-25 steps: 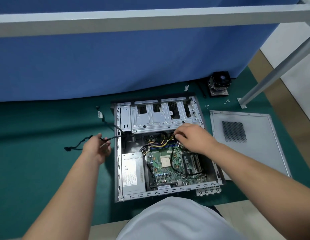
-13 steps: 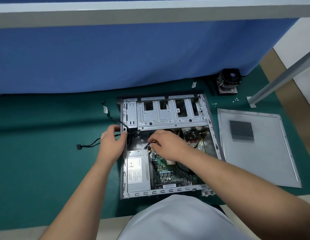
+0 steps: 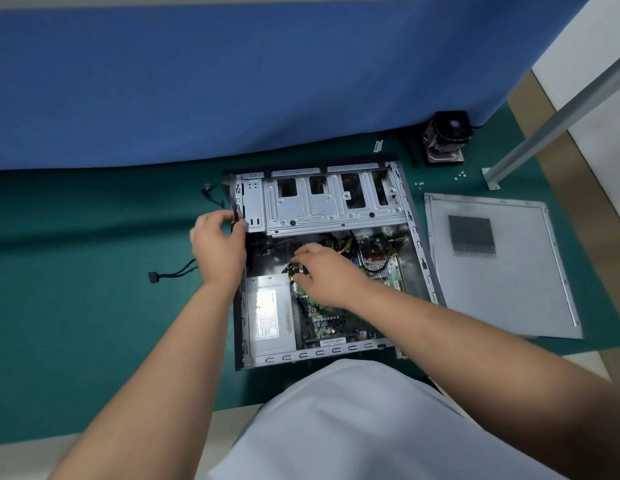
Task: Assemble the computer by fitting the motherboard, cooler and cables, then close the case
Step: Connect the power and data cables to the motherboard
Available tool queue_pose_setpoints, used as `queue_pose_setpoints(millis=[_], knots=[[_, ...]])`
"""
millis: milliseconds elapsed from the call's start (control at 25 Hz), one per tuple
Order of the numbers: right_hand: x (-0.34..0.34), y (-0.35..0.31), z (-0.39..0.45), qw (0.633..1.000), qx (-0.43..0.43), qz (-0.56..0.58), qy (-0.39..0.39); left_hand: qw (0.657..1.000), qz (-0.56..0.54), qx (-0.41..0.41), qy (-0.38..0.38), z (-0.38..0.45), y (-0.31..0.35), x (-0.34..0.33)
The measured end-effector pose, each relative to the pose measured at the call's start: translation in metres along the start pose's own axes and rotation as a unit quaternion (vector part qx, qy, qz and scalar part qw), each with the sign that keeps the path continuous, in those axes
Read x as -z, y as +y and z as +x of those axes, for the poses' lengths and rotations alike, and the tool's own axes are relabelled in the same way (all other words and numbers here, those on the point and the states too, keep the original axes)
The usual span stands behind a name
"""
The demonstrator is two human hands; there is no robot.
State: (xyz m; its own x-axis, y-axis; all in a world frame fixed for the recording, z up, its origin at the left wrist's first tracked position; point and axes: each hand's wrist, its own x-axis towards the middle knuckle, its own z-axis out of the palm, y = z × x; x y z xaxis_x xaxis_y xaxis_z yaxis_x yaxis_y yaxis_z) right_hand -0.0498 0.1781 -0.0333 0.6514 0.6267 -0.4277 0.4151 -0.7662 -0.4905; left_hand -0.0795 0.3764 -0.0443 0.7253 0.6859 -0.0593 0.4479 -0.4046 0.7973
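Open case [image 3: 419, 244] flat on mat. Left hand [image 3: 218, 251] fingers pinch black cable [image 3: 236, 216] at case's left wall. Right hand [image 3: 322, 271] fingers curled round cable bundle [image 3: 295, 270] above motherboard [image 3: 322, 313], beside power supply [image 3: 268, 317].

One open computer case [image 3: 421, 244] lies on the green mat, holding one motherboard [image 3: 336, 317] and one power supply [image 3: 270, 317]. One side panel [image 3: 502, 289] and one cooler [image 3: 445, 138] lie outside it. Two hands work at it: left hand [image 3: 218, 247], right hand [image 3: 325, 275].
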Motion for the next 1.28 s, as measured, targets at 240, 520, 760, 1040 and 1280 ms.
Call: queue_pose_setpoints(millis=[240, 520, 760, 1040, 1280], knots=[[0.016, 0.007, -0.009, 0.970, -0.080, 0.207, 0.099, 0.985, -0.031, -0.143, -0.093, -0.032, -0.002, -0.004], [0.037, -0.033, 0.021, 0.844, -0.104, 0.523, 0.058, 0.957, 0.063, -0.234, -0.161, -0.047, 0.003, -0.011], [0.054, -0.018, 0.014, 0.726, -0.117, 0.653, 0.183, 0.949, 0.206, -0.169, -0.170, -0.048, 0.000, -0.008], [0.083, 0.033, -0.013, 0.616, -0.139, 0.722, 0.284, 0.897, 0.297, -0.190, -0.265, -0.039, 0.009, 0.003], [0.098, 0.083, -0.041, 0.592, -0.161, 0.710, 0.345, 0.873, 0.289, -0.209, -0.332, -0.027, 0.013, 0.007]])
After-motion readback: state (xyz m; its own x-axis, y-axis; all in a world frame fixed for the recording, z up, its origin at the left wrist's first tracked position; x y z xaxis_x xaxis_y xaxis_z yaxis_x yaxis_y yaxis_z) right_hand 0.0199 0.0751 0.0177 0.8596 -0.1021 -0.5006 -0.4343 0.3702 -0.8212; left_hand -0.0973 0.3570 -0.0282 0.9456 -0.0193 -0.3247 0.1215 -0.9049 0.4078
